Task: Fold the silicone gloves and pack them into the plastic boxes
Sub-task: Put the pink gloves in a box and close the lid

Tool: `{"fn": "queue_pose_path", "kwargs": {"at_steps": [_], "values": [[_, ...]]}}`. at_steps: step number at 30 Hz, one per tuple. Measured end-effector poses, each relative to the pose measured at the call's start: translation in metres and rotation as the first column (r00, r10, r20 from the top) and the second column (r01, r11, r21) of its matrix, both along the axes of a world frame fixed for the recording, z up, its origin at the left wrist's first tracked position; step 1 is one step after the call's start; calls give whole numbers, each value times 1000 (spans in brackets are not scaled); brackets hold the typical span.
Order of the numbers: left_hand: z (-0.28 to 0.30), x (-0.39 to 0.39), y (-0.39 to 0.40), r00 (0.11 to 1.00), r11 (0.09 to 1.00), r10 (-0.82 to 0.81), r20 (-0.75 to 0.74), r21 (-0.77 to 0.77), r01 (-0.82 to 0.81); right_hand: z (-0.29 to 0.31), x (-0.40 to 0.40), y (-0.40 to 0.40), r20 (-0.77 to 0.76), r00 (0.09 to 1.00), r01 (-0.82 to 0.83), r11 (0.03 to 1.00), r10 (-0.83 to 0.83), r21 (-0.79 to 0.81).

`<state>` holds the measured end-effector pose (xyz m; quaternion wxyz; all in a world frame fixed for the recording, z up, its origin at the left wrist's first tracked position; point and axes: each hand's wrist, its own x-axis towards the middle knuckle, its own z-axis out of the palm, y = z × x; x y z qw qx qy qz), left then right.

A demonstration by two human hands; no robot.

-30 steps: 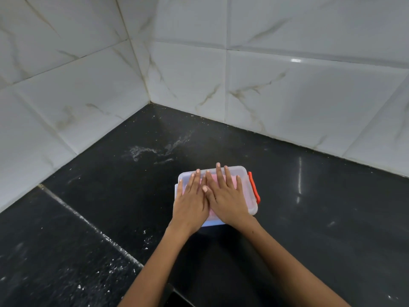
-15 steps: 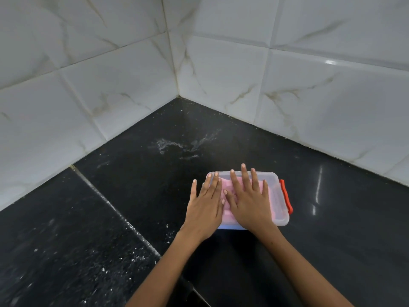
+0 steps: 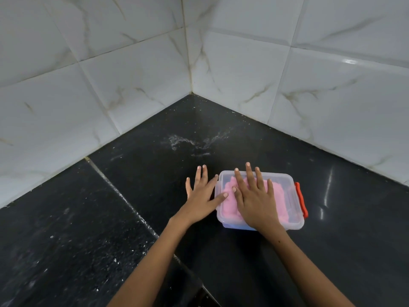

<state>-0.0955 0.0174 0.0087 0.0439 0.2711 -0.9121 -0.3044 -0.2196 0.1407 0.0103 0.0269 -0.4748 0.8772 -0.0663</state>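
A clear plastic box (image 3: pixel 287 209) with a clear lid and an orange latch (image 3: pixel 301 199) on its right side sits on the black counter. Pink silicone gloves (image 3: pixel 279 191) show through the lid, folded inside. My right hand (image 3: pixel 254 196) lies flat on the lid with straight, spread fingers. My left hand (image 3: pixel 202 196) is flat too, mostly over the counter just left of the box; its thumb tip touches the box's left edge. Whether its palm rests on the counter I cannot tell.
The black stone counter (image 3: pixel 132 218) fills a corner between two white marble-tiled walls (image 3: pixel 287 85). A pale seam (image 3: pixel 115 187) crosses the counter on the left. A dusty white smear (image 3: pixel 190 142) lies beyond the box. The counter's front edge (image 3: pixel 199 282) is between my forearms.
My left hand has slid off the lid to the left and now sits beside the box. The right hand stays flat on the lid. The view has shifted left.
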Motion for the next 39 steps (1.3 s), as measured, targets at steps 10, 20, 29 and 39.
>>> {"fn": "queue_pose_path", "kwargs": {"at_steps": [10, 20, 29, 39], "values": [[8, -23, -24, 995, 998, 55, 85, 15, -57, 1, 2, 0, -6, 1000, 10, 1000, -10, -2], [9, -22, 20, 941, 945, 321, 108, 23, -326, 0, 2, -1, 6, 1000, 13, 1000, -13, -14], [10, -29, 59, 861, 861, 508, -11, 2, -508, 0, 2, -2, -3, 1000, 5, 1000, -5, -3], [10, -31, 62, 892, 840, 451, 0, -337, -425, 1, -1, -1, 26, 1000, -6, 999, 6, -34]]}}
